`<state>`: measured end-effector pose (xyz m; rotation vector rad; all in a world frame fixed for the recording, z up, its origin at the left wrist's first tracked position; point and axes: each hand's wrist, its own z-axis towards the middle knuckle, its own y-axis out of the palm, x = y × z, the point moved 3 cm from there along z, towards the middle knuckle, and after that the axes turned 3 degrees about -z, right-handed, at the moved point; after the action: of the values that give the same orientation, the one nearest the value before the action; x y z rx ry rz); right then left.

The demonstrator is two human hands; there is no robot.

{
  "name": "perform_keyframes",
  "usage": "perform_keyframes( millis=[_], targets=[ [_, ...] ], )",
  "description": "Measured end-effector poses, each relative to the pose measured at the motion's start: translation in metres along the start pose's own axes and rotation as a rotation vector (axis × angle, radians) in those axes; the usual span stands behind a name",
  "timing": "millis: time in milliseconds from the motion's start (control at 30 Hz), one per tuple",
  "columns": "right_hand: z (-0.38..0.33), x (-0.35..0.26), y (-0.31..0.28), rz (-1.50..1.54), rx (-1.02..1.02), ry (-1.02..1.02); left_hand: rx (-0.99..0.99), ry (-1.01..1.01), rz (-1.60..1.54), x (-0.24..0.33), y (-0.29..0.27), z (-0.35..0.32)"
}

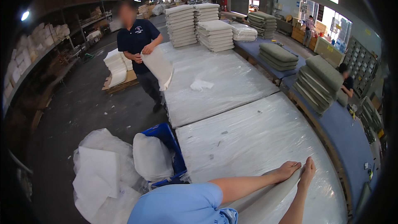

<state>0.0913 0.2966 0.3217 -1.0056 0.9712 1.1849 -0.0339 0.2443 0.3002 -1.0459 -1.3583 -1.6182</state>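
While both hands are meeting at one edge: left hand [288, 171] is pinching the pale piece [265, 201] with bent fingers; right hand [307, 172] is bracing alongside, fingers nearly straight, hold partly hidden.
Pale piece: sloping over the wrapped table [257, 137], lower right of frame.
Risk: edge could be creasing if hands are pulling unevenly.
Long axis: running diagonally, far end pointing upper right.

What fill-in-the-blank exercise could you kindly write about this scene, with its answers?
1. The left hand and right hand are at the pale pad's ____ end, not its near end.
2. The bin holding white pads is coloured ____.
3. The tabletops are covered with shiny clear ____.

Answers: far; blue; plastic.
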Motion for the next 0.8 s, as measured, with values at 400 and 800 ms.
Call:
perform_keyframes(
  millis=[400, 800],
  targets=[
    [0.030, 0.021, -0.009, -0.347, -0.035, -0.023, 0.091, 0.032, 0.261, -0.006, 0.005, 0.007],
    [0.042, 0.033, 0.002, -0.270, -0.235, 0.083, -0.108, -0.095, 0.396, 0.013, -0.004, 0.008]
  ],
)
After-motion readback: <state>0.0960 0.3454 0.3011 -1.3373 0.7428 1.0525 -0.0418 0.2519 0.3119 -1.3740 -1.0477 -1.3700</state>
